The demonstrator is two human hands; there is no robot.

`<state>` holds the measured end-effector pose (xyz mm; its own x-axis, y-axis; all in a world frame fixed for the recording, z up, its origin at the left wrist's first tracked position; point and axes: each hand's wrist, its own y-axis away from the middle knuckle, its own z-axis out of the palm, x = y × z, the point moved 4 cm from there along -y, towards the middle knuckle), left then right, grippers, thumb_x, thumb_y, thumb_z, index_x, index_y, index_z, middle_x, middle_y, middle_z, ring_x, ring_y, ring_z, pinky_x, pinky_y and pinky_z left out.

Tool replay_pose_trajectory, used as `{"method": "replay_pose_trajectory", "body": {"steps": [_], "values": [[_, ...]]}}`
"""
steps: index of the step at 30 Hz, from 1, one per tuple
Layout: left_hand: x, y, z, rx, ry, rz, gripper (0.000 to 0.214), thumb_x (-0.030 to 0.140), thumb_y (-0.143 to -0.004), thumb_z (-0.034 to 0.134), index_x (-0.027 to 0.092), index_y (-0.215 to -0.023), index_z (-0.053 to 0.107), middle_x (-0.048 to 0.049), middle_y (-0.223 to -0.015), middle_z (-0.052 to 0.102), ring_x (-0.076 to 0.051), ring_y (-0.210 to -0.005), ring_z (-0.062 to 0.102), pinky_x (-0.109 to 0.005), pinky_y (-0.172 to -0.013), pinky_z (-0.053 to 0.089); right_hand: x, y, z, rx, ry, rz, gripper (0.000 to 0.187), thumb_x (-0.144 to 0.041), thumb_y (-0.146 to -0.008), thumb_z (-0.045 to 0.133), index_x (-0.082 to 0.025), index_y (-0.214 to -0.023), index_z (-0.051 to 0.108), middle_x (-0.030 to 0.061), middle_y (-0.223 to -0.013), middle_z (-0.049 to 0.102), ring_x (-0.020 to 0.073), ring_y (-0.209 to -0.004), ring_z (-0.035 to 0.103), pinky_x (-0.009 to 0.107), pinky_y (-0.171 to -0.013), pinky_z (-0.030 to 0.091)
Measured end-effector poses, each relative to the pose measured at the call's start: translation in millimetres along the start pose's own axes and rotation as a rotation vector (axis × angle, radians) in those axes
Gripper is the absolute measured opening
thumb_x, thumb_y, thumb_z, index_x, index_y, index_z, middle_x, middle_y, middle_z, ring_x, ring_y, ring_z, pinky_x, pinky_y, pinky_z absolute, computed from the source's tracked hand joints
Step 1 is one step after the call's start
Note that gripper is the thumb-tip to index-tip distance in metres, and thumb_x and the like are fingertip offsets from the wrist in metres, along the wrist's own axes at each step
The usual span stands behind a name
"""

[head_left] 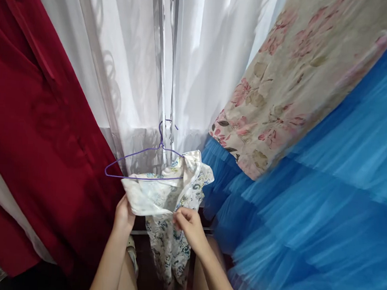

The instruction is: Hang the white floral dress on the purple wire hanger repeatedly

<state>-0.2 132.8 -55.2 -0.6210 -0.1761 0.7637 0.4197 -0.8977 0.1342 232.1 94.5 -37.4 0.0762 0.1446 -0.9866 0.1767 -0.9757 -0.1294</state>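
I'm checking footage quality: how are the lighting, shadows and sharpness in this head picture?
Head view: the white curtain is bright, with soft grey shadows in its folds; head view: the purple wire hanger looks fairly crisp; head view: the blue tulle looks soft toward the lower right, perhaps partly its texture; head view: the lower-left corner is dim.

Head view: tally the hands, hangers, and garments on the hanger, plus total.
Hands: 2, left hand and right hand
Purple hanger: 1
Printed garment: 1
Total: 4
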Motion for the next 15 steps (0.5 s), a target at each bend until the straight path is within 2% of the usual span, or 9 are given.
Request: {"method": "replay_pose_trajectory", "body": {"steps": [2, 4, 6, 7, 8, 9, 11, 13, 15], "values": [[-18, 21, 5.8, -0.065, -0.017, -0.056, 0.021, 0.025, -0.076, 0.074, 0.013, -0.091, 0.065, -0.0058, -0.085, 0.069, -0.016, -0.074, 0.066, -0.027, -0.068, 0.053, 27, 9, -21, 0.086, 0.033, 0.050, 0.033, -0.029, -0.085, 0.052, -0.018, -0.053, 0.055, -0.0026, -0.045, 0.049, 0.0131, -0.046, 0.043, 0.026, -0.051, 0.031], [-26, 43, 17.5, -0.186, -0.038, -0.071, 0.029, 0.033, -0.075, 0.078, 0.015, -0.094, 0.065, -0.0069, -0.095, 0.069, -0.017, -0.085, 0.066, -0.027, -0.076, 0.052, 46, 20, -38, 0.135, 0.104, 0.093, 0.034, -0.031, -0.083, 0.056, -0.018, -0.051, 0.054, -0.0023, -0.045, 0.047, 0.0142, -0.047, 0.045, 0.027, -0.053, 0.033], [-26, 66, 33.8, -0.310, -0.102, -0.018, 0.029, 0.039, -0.080, 0.074, 0.016, -0.095, 0.065, -0.0062, -0.096, 0.067, -0.018, -0.090, 0.064, -0.028, -0.080, 0.050, 48, 33, -48, 0.145, 0.166, 0.107, 0.023, -0.033, -0.079, 0.064, -0.018, -0.061, 0.062, -0.0003, -0.054, 0.056, 0.0175, -0.056, 0.052, 0.028, -0.058, 0.038], [-23, 77, 42.8, -0.357, -0.160, 0.028, 0.027, 0.041, -0.083, 0.071, 0.017, -0.095, 0.065, -0.0052, -0.093, 0.066, -0.018, -0.089, 0.063, -0.027, -0.080, 0.049, 44, 39, -49, 0.133, 0.178, 0.093, 0.016, -0.033, -0.076, 0.068, -0.018, -0.073, 0.067, 0.0018, -0.065, 0.063, 0.0203, -0.065, 0.058, 0.030, -0.064, 0.043], [-19, 89, 52.7, -0.403, -0.236, 0.080, 0.025, 0.041, -0.086, 0.067, 0.017, -0.094, 0.065, -0.0041, -0.090, 0.065, -0.017, -0.087, 0.062, -0.026, -0.078, 0.048, 35, 44, -47, 0.099, 0.169, 0.067, 0.019, -0.033, -0.074, 0.072, -0.019, -0.086, 0.070, 0.0039, -0.080, 0.068, 0.0234, -0.078, 0.062, 0.032, -0.072, 0.046], [-15, 100, 63.4, -0.459, -0.325, 0.137, 0.023, 0.040, -0.089, 0.063, 0.018, -0.094, 0.065, -0.0035, -0.087, 0.063, -0.016, -0.084, 0.060, -0.025, -0.077, 0.047, 24, 49, -42, 0.035, 0.140, 0.035, 0.031, -0.032, -0.072, 0.075, -0.020, -0.100, 0.070, 0.0056, -0.095, 0.070, 0.0261, -0.091, 0.063, 0.034, -0.081, 0.047], [-7, 121, 85.8, -0.602, -0.520, 0.254, 0.021, 0.037, -0.093, 0.058, 0.018, -0.092, 0.067, -0.0034, -0.085, 0.061, -0.016, -0.080, 0.057, -0.025, -0.074, 0.045, 2, 58, -25, -0.150, 0.047, 0.000, 0.047, -0.030, -0.069, 0.078, -0.023, -0.114, 0.066, 0.0067, -0.113, 0.067, 0.0297, -0.108, 0.059, 0.039, -0.094, 0.044], [1, 136, 103.4, -0.742, -0.701, 0.336, 0.021, 0.035, -0.094, 0.056, 0.018, -0.089, 0.069, -0.0042, -0.086, 0.060, -0.017, -0.082, 0.057, -0.027, -0.077, 0.045, -15, 64, -8, -0.269, -0.059, 0.032, 0.043, -0.029, -0.073, 0.075, -0.022, -0.114, 0.065, 0.0063, -0.111, 0.067, 0.0293, -0.108, 0.058, 0.040, -0.095, 0.045], [4, 143, 109.7, -0.841, -0.817, 0.323, 0.022, 0.035, -0.093, 0.056, 0.019, -0.089, 0.070, -0.0053, -0.089, 0.060, -0.018, -0.086, 0.057, -0.028, -0.083, 0.045, -22, 67, -1, -0.256, -0.131, 0.093, 0.028, -0.026, -0.079, 0.066, -0.020, -0.106, 0.065, 0.0044, -0.101, 0.066, 0.0253, -0.098, 0.059, 0.036, -0.088, 0.047]]}}
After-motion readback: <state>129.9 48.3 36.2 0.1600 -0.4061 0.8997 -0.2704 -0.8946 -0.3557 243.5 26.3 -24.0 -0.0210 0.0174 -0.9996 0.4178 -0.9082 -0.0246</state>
